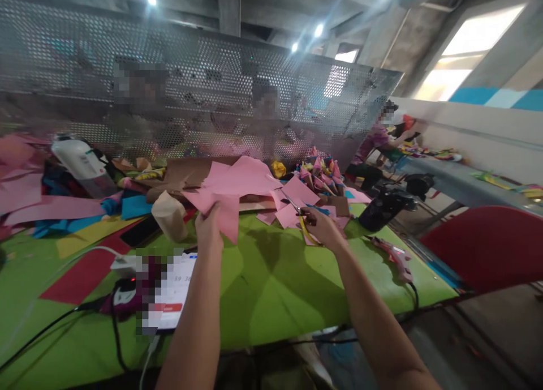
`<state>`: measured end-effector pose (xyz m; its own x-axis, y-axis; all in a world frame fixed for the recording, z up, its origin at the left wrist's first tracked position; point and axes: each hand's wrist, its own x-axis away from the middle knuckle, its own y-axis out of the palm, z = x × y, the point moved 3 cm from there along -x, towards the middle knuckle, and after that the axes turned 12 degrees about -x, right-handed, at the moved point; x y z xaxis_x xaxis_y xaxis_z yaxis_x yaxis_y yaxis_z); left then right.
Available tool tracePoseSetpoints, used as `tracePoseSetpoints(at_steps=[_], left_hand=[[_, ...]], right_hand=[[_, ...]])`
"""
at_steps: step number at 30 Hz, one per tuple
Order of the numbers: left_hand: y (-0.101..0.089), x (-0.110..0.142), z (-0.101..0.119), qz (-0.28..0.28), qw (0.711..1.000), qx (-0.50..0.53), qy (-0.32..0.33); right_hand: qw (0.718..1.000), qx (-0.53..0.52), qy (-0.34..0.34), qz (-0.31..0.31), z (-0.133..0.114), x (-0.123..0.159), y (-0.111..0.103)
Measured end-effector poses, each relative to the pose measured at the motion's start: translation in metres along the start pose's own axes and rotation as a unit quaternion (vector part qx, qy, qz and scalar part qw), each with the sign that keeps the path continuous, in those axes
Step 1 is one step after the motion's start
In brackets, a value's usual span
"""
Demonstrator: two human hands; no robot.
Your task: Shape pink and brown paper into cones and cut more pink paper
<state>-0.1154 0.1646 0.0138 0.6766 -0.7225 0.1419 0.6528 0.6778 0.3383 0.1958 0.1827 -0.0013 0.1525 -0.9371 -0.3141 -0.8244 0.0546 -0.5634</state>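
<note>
My left hand (209, 226) pinches a piece of pink paper (229, 215) near the middle of the table. In my right hand (319, 225) is a pair of scissors (304, 227) with yellow handles, its blades pointing up and to the left. Those blades lie over loose pink paper pieces (299, 192), and I cannot tell whether they touch them. Just beyond both hands spreads a larger pink sheet (244, 175). Behind the right hand is a heap of small folded paper pieces (321, 172) in pink, blue and yellow.
A glue gun (392, 257) lies at the right of the green table (271, 299), near a black cylindrical object (380, 209). On the left are a phone (173, 294), cables, a white bottle (82, 166) and coloured paper. A perforated metal screen (190, 95) stands behind. Another person (373, 144) sits beyond.
</note>
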Motion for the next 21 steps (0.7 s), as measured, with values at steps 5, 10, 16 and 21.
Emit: tracePoseSetpoints(at_steps=[5,10,16,21], left_hand=[[-0.002,-0.002,-0.006,-0.017,0.998,-0.06,-0.011],[-0.002,0.001,-0.006,-0.041,0.996,-0.084,-0.004],[0.0,0.001,-0.008,-0.088,0.991,-0.1,-0.016],[0.006,0.005,-0.01,-0.123,0.989,-0.079,-0.03]], right_hand=[[0.991,0.122,0.034,0.047,0.014,0.002,-0.034],[0.974,0.205,0.072,0.055,0.03,0.01,-0.043],[0.964,0.241,0.101,0.052,0.031,0.014,-0.043],[0.972,0.199,0.051,0.113,-0.006,0.016,-0.042]])
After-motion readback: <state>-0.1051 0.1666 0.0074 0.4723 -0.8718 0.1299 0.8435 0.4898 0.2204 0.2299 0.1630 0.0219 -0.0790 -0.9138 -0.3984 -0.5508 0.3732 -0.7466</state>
